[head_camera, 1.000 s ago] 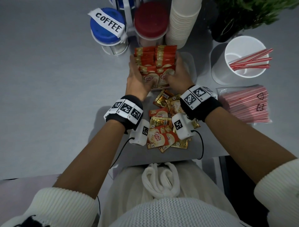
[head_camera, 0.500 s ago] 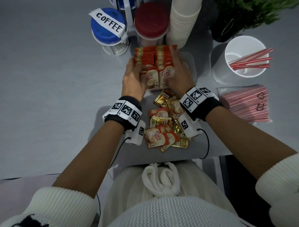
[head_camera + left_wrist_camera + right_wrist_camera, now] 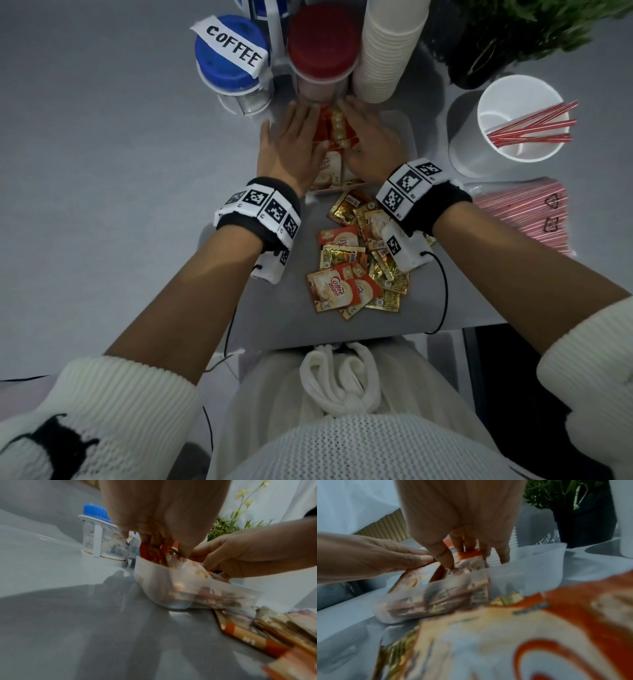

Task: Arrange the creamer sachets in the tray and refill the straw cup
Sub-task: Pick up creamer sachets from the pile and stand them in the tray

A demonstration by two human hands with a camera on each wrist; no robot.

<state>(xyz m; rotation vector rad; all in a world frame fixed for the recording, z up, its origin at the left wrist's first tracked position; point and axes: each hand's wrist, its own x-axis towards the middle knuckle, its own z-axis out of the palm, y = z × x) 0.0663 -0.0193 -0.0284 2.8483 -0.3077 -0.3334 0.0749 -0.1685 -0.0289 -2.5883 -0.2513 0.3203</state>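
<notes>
A translucent tray [image 3: 409, 137] holds upright rows of red and cream creamer sachets [image 3: 337, 133]. My left hand [image 3: 291, 144] and right hand [image 3: 370, 144] lie over them side by side, fingers straight and pressing on the sachet tops. The left wrist view shows my left fingers [image 3: 154, 539] on the sachets' upper edges above the tray wall [image 3: 154, 581]. My right thumb [image 3: 442, 559] rests against the front sachet. More loose sachets [image 3: 356, 263] lie in a pile before the tray. The white straw cup [image 3: 507, 99] at right holds several red-striped straws [image 3: 534, 128].
A bag of striped straws [image 3: 527, 219] lies right of the pile. Behind the tray stand a blue-lidded jar labelled COFFEE [image 3: 233, 58], a red-lidded jar [image 3: 322, 44] and a stack of paper cups [image 3: 390, 51]. A potted plant [image 3: 513, 31] is at the back right.
Both hands have slid from the near end of the tray forward over the sachet rows, now covering most of them with flat fingers reaching the far end.
</notes>
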